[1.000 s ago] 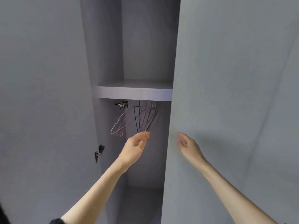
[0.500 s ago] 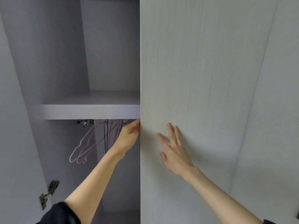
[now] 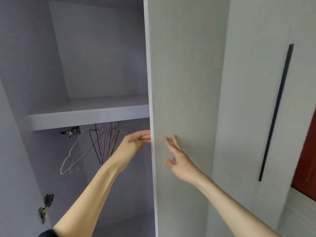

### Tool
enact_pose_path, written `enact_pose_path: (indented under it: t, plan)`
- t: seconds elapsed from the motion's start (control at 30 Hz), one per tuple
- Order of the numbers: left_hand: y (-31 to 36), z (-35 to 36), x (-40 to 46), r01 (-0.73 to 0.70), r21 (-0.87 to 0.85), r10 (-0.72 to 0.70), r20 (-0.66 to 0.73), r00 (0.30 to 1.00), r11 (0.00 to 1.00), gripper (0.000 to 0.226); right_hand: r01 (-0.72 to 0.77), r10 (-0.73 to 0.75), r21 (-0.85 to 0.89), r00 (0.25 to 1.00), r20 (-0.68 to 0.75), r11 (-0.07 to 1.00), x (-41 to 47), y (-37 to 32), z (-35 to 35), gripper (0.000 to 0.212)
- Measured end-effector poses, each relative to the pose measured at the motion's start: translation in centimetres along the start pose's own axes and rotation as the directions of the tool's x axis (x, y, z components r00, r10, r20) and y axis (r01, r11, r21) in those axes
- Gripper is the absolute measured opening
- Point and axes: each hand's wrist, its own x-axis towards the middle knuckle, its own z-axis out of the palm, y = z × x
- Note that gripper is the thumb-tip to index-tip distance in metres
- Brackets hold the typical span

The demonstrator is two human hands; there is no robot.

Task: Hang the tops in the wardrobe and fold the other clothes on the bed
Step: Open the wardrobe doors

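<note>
The right hand (image 3: 178,158) lies against the outer face of the wardrobe door (image 3: 183,82), fingers straight and spread, gripping nothing. The left hand (image 3: 132,144) reaches to the door's free edge from the inside, its straight fingers passing behind that edge so their tips are hidden; whether they press or hook the panel cannot be told, and it carries nothing.

The wardrobe (image 3: 42,57) stands open on the left side, grey inside, with the door taking up the middle of the view. To the right is a second closed door (image 3: 248,100) with a long dark handle strip (image 3: 277,110), and past it a red-brown surface at the frame's edge.

A shelf (image 3: 85,115) crosses the wardrobe interior. Just under it hangs a bunch of thin wire hangers (image 3: 100,144), white, pink, dark blue and brownish, all bare, close beside the left wrist. A metal bracket (image 3: 72,132) sits at their left, and a hinge (image 3: 46,205) is fixed low on the left wall.
</note>
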Motion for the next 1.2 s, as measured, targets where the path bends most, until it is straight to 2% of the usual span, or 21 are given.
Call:
enact_pose_path:
  t: [0.1, 0.27, 0.47, 0.6, 0.73, 0.83, 1.0, 1.2]
  plan:
    - [1.9, 1.6, -1.9, -0.022, 0.022, 0.020, 0.085, 0.996, 1.000, 0.063, -0.068, 0.068, 0.034, 0.998, -0.005, 0.997, -3.8, -0.7, -0.5, 0.065]
    - [4.2, 5.7, -4.4, -0.033, 0.010, 0.031, 0.123, 0.992, 0.999, 0.061, -0.138, 0.147, 0.099, 0.985, -0.089, 0.985, -9.3, -1.2, -2.8, 0.051]
    - [6.6, 12.1, -6.5, -0.034, -0.063, 0.045, 0.189, 0.981, 0.997, 0.059, -0.233, 0.280, 0.234, 0.939, -0.198, 0.944, -15.0, -0.6, -7.1, 0.046]
    - [8.2, 16.4, -6.8, -0.031, -0.081, 0.050, 0.244, 0.968, 0.996, 0.059, -0.257, 0.326, 0.299, 0.922, -0.211, 0.919, -17.9, 0.3, -10.4, 0.046]
    - [9.6, 21.3, -6.8, -0.023, -0.074, 0.045, 0.317, 0.947, 0.997, 0.059, -0.291, 0.357, 0.282, 0.908, -0.218, 0.914, -20.2, 1.8, -13.9, 0.051]
    - [10.2, 25.0, -6.6, -0.014, -0.069, 0.039, 0.375, 0.926, 0.997, 0.055, -0.328, 0.380, 0.232, 0.895, -0.232, 0.916, -21.7, 3.0, -16.7, 0.066]
    - [10.5, 30.2, -5.9, 0.051, -0.120, 0.016, 0.501, 0.866, 0.992, 0.049, -0.378, 0.418, 0.215, 0.888, -0.191, 0.901, -22.9, 5.2, -21.1, 0.054]
    - [10.5, 34.2, -5.0, 0.071, -0.205, 0.046, 0.515, 0.856, 0.976, 0.050, -0.383, 0.434, 0.259, 0.882, -0.184, 0.887, -24.0, 7.2, -24.1, 0.051]
